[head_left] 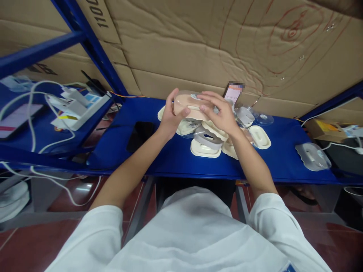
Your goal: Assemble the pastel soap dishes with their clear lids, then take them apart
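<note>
A pink-beige case (180, 105) under a clear top is grasped between both hands, raised above the pile on the blue table (176, 164). Its left end is gripped by the left hand (169, 121), with the fingers wrapped around the far side and the thumb pressed against the near face. Its right end is grasped by the right hand (223, 113), the fingers being laid over the clear top and the thumb set on the near face. Between the 2 thumbs a pale slot (193, 108) is seen, and a round label (195, 96) is shown just beside the right fingertips.

Below the fingers, a grey shell (208, 138) with an opening is tilted on a cream tray (205, 148). Another cream tray (260, 137) is placed to the right of the right fingers, and beyond it a clear cover (264, 119) is laid. Just behind the right fingers a phone (233, 93) is propped upright, its screen lit with digits too small to be read surely. To the left of the left fingers, a dark phone (140, 136) is laid flat; farther left, a white power strip (81, 113) is seen with plugs inserted. Well apart to the right of the right fingers, a clear-topped grey case (313, 156) is rested near the table's end.
</note>
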Motion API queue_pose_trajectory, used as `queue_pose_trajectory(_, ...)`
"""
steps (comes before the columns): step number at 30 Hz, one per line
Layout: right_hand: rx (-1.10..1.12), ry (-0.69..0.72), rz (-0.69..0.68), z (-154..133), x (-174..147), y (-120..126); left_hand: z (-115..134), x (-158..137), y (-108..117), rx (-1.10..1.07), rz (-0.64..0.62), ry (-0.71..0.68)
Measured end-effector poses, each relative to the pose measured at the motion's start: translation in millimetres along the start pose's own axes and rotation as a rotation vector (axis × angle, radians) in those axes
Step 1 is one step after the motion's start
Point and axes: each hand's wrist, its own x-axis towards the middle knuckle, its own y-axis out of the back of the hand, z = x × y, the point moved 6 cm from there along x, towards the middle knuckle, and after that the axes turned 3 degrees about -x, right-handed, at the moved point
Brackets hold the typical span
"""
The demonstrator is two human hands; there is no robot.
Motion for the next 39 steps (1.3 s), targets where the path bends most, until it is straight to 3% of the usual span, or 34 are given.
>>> queue_pose_trajectory(3, -0.022, -0.031, 0.076, 18.5, 15.8, 0.2, -3.9, 2.2, 5.6, 0.029, 0.017, -0.007)
queue_pose_trajectory(6, -0.047, -0.05, 0.151, 54.3, 31.3, 8.1, -7.0, 5.8, 15.1, 0.064, 0.072, 0.003)
queue_pose_trajectory(10, -0.109, -0.127, 0.095, 106.4, 43.0, 10.0, -14.8, 9.8, 30.3, 0.062, 0.2, 0.036)
queue_pose_trajectory(13, -0.145, -0.169, 0.038, 120.8, 43.5, 9.3, -22.0, 10.1, 37.9, 0.074, 0.266, 0.062)
queue_pose_trajectory(16, -0.119, -0.108, 0.024, 101.4, 41.3, 14.0, -27.0, 8.6, 41.4, 0.07, 0.301, 0.073)
queue_pose_trajectory(19, -0.01, 0.066, -0.057, 55.2, 38.0, 12.9, -27.2, 7.0, 38.8, 0.01, 0.286, 0.075)
queue_pose_trajectory(23, 0.187, 0.249, -0.213, -4.4, 30.2, -3.8, -19.2, 5.2, 28.3, -0.058, 0.206, 0.045)
queue_pose_trajectory(26, 0.264, 0.294, -0.233, -23.7, 26.0, -16.0, -13.3, 4.4, 24.4, -0.057, 0.185, 0.014)
queue_pose_trajectory(30, 0.224, 0.182, -0.163, -16.2, 27.5, -23.4, -9.2, 6.1, 21.3, -0.073, 0.15, 0.015)
queue_pose_trajectory(34, 0.164, 0.052, -0.021, 1.3, 34.7, -15.7, -2.9, 7.2, 21.3, -0.07, 0.168, -0.003)
queue_pose_trajectory(37, 0.038, 0.036, 0.08, 17.0, 38.2, -0.7, -4.6, 7.6, 29.8, -0.031, 0.267, 0.026)
queue_pose_trajectory(39, -0.07, 0.037, 0.042, 33.2, 38.5, 5.5, -8.3, 7.6, 38.8, -0.013, 0.361, 0.055)
